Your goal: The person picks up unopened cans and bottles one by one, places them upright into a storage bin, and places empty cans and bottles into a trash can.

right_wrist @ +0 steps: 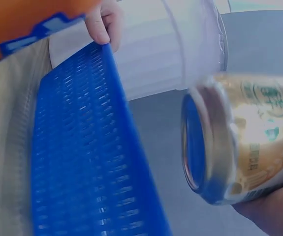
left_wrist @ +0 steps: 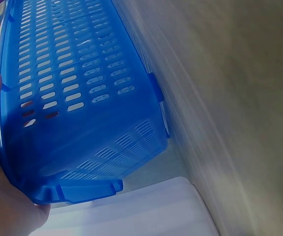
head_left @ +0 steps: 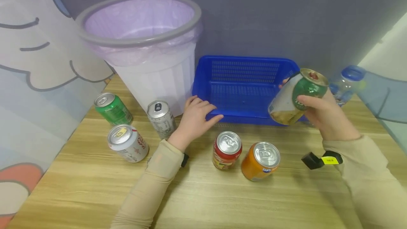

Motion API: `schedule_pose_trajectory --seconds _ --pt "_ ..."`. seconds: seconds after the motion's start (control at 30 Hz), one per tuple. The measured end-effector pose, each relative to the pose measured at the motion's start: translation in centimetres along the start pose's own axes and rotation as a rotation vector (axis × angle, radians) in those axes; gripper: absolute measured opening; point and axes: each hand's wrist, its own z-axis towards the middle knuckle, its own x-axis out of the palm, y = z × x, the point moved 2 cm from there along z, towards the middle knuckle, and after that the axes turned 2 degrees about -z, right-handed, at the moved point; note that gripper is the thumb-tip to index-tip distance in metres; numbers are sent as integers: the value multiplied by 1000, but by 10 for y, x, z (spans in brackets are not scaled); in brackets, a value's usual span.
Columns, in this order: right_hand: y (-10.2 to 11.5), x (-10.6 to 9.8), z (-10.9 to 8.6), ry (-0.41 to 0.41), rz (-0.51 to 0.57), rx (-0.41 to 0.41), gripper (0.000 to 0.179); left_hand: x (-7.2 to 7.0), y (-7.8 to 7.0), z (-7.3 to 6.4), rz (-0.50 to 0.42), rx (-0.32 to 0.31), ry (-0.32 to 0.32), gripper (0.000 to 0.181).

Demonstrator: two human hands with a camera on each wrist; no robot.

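Observation:
My left hand (head_left: pixel 195 120) grips the near left corner of a blue plastic basket (head_left: pixel 251 118), with fingers over its rim. In the right wrist view its fingers pinch the rim corner. My right hand (head_left: pixel 332 117) holds a white, gold and green drink can (head_left: pixel 287 98) tilted above the basket's right end. The can's base faces the right wrist camera, and part of its side is hidden by my fingers. Nearest the basket's front stand a red soda can (head_left: pixel 226 151) and an orange Fanta can (head_left: pixel 260 162), both upright.
A tall white bin (head_left: pixel 159 77) with a purple liner stands left of the basket. Beside it are a green can (head_left: pixel 113 109), a silver patterned can (head_left: pixel 161 121) and a white can (head_left: pixel 128 146). A clear bottle with a blue cap (head_left: pixel 353 73) stands behind my right hand.

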Motion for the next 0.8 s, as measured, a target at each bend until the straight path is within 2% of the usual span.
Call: schedule_pose_trajectory --seconds 0.13,0.37,0.8 --pt "10 2 16 -153 -85 10 38 1 0 0 -7 2 -5 36" --pt "21 -3 49 -251 -126 -15 35 2 0 0 1 1 1 36" --pt "12 -17 79 -448 -134 64 42 2 0 0 0 -3 3 37"
